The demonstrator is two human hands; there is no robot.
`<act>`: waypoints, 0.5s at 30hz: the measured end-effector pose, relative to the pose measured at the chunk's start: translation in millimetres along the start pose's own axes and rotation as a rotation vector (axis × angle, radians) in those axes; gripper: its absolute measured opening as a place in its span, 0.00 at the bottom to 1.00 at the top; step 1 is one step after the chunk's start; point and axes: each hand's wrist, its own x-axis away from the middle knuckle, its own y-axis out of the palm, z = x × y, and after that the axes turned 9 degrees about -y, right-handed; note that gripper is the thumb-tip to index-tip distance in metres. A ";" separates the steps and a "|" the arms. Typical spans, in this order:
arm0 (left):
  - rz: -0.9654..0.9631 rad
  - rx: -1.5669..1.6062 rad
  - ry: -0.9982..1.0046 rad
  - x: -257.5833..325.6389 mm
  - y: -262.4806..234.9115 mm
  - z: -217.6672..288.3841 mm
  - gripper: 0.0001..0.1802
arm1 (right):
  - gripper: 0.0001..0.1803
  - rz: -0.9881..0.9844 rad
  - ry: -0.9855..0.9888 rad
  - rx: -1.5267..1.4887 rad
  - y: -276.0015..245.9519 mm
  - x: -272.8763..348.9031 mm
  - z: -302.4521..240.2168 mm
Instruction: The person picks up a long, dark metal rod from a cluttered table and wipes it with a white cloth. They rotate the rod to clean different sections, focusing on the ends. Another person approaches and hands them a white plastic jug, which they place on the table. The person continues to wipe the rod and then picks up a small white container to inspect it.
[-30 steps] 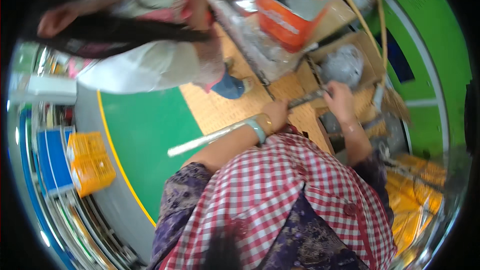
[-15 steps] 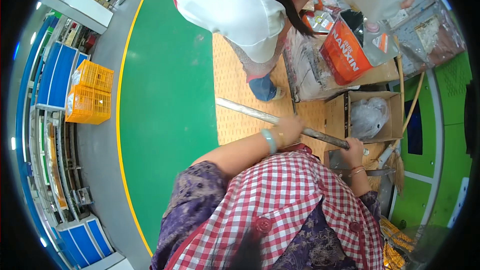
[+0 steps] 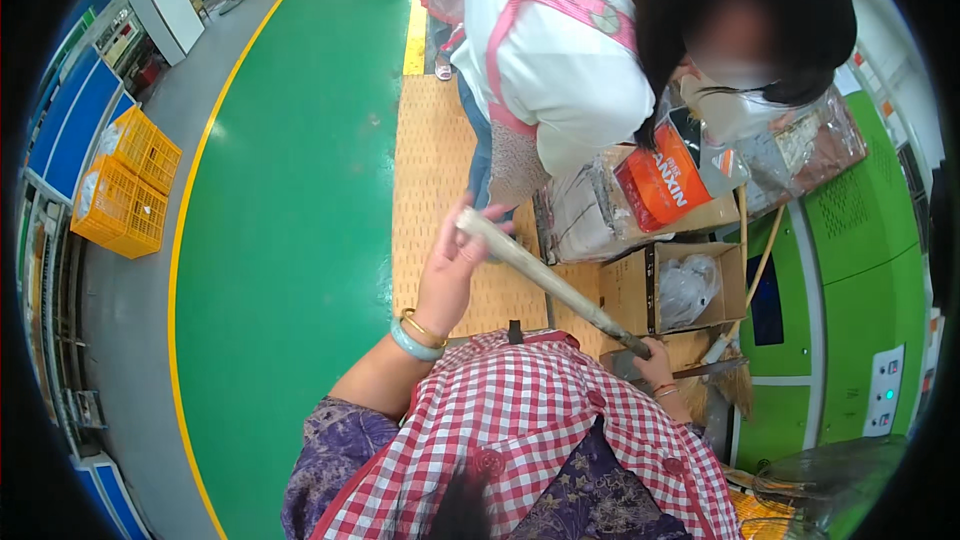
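Note:
A pale, worn stick (image 3: 550, 280) slants across in front of my body, its light end at the upper left and its darker end at the lower right. My right hand (image 3: 655, 364) is closed around the dark end. At the light end is my left hand (image 3: 447, 275), fingers spread and raised, with the stick's tip against or just beside the palm; whether it touches cannot be told. Below the stick lies my red and white checked apron (image 3: 500, 390).
A co-worker in a white top (image 3: 570, 70) leans over a red-orange container (image 3: 665, 180) ahead. An open cardboard box (image 3: 625, 295) holding clear plastic stands right, beside a broom (image 3: 735, 380) and green machine (image 3: 870, 300). Yellow crates (image 3: 120, 205) are stacked far left.
My left hand has slid up to the stick's light end and opened its fingers. My right hand keeps its hold. The co-worker has come further into view.

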 end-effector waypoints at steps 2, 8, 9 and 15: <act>-0.173 -0.088 -0.023 13.9 1.0 9.5 0.29 | 0.16 -0.008 0.018 0.110 20.2 9.3 3.6; -0.338 -0.226 -0.098 48.9 -15.5 29.0 0.25 | 0.17 -0.179 0.171 0.118 82.6 24.5 -12.8; -0.343 -0.245 -0.096 51.2 -19.2 33.2 0.25 | 0.17 -0.247 0.226 0.103 90.4 22.5 -19.7; -0.383 -0.352 -0.060 66.1 -37.3 45.8 0.19 | 0.15 -0.330 0.254 0.115 113.5 28.5 -66.2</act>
